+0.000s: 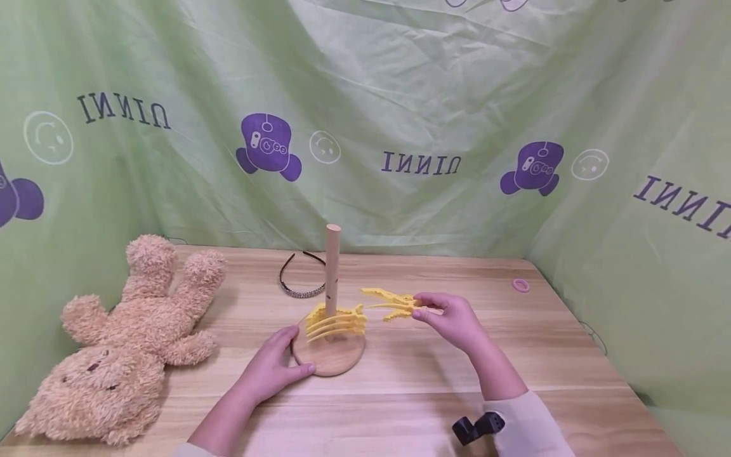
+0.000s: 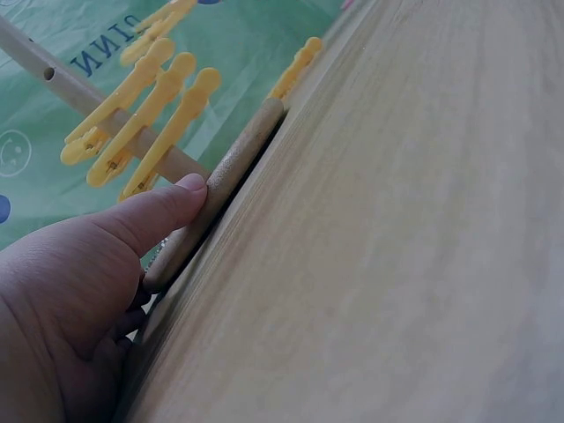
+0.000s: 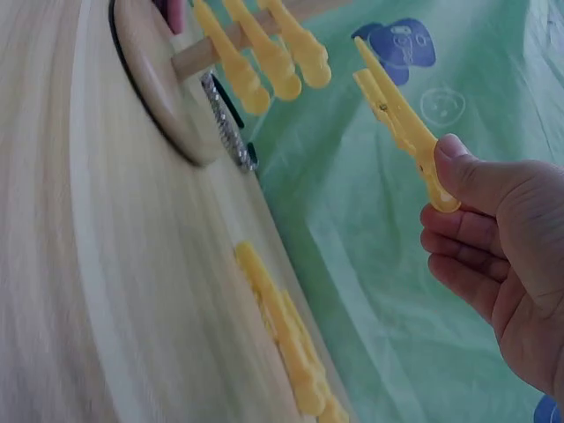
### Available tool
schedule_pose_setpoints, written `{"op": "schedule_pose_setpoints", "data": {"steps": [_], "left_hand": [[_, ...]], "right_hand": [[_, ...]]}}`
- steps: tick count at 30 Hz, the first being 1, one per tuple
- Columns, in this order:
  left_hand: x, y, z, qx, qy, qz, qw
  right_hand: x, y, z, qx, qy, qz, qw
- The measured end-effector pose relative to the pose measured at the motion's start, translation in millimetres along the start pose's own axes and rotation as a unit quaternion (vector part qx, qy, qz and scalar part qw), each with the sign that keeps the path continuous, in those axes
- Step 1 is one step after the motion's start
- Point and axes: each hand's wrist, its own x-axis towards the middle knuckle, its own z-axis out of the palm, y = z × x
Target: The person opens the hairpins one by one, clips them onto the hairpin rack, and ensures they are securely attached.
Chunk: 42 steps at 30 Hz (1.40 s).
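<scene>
1. While the right hand [image 1: 454, 320] pinches a yellow clip [image 3: 401, 115] by its handle end, the clip sits in the air to the right of the wooden post [image 1: 333, 254], apart from it, tips pointing left.
2. Three fastened clips [image 3: 269, 62] grip the post's lower part, one above another.
3. To fit the held clip well, squeeze the handles fully, bring the tips in level from the right, straddle the post above the top clip, then release; a tilted approach could knock that row.
4. The left hand [image 1: 274, 368] grips the round base [image 1: 337, 362] at its left and near rim, thumb on top; this should steady the post.
5. More loose clips [image 3: 291, 344] lie on the table [image 1: 400, 406], right of the base.
6. A headband [image 1: 302, 294] lies beyond the base, a teddy bear [image 1: 137, 330] at left.
</scene>
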Motion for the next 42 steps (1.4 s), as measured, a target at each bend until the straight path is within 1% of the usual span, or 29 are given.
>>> {"op": "schedule_pose_setpoints", "data": {"steps": [5, 9, 12, 15, 21, 26, 34, 42], "left_hand": [[0.1, 0.3, -0.7, 0.000, 0.002, 0.006, 1.0000], [0.4, 1.4, -1.7, 0.002, -0.004, 0.002, 1.0000], [0.7, 2.0, -1.8, 0.001, -0.007, 0.000, 1.0000], [0.8, 2.6, -2.0, 0.001, -0.007, 0.002, 1.0000], [1.0, 2.4, -1.2, 0.001, -0.006, 0.005, 1.0000], [0.5, 2.5, -1.3, 0.002, -0.006, 0.007, 1.0000], [0.0, 1.3, -1.4, 0.000, -0.002, 0.006, 1.0000], [0.6, -0.4, -0.2, -0.004, -0.002, 0.001, 1.0000]], "right_hand": [[11.0, -18, 9, 0.000, -0.012, -0.006, 0.9999], [20.4, -31, 20, 0.016, -0.027, -0.014, 0.9994], [26.2, -39, 29, 0.022, -0.033, -0.014, 0.9991], [30.5, -45, 38, 0.017, -0.040, -0.017, 0.9989], [35.4, -49, 50, 0.009, -0.054, -0.048, 0.9973], [37.2, -51, 56, 0.007, -0.059, -0.044, 0.9972], [36.0, -55, 59, 0.005, -0.074, -0.049, 0.9960], [34.1, -56, 58, -0.008, -0.075, -0.066, 0.9950]]}}
